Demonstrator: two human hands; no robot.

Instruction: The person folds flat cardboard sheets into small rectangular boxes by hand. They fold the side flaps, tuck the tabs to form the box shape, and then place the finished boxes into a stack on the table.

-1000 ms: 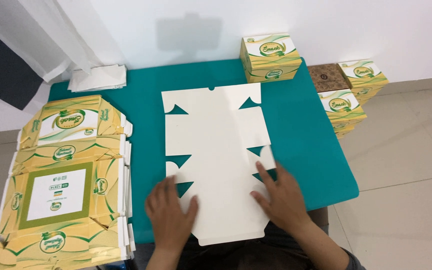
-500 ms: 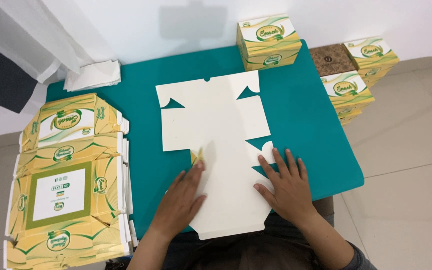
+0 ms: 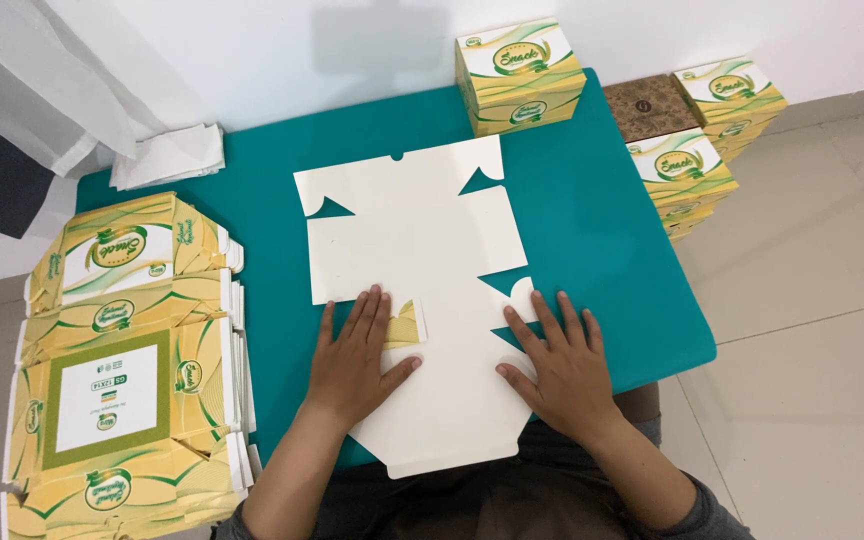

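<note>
Carton blank (image 3: 422, 260): white, unfolded, plain side up, one printed yellow flap (image 3: 404, 323) turned over.
Left hand (image 3: 354, 360): flat, pressing flap.
Right hand (image 3: 560, 365): flat, fingers spread on blank.

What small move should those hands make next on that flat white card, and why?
Probably press the left hand along the fold to crease it. A small side flap is already turned over beside that hand, showing its yellow printed face, while the rest of the card lies flat, white side up, on the teal table. The right hand rests flat on the other edge, steadying it.
</note>
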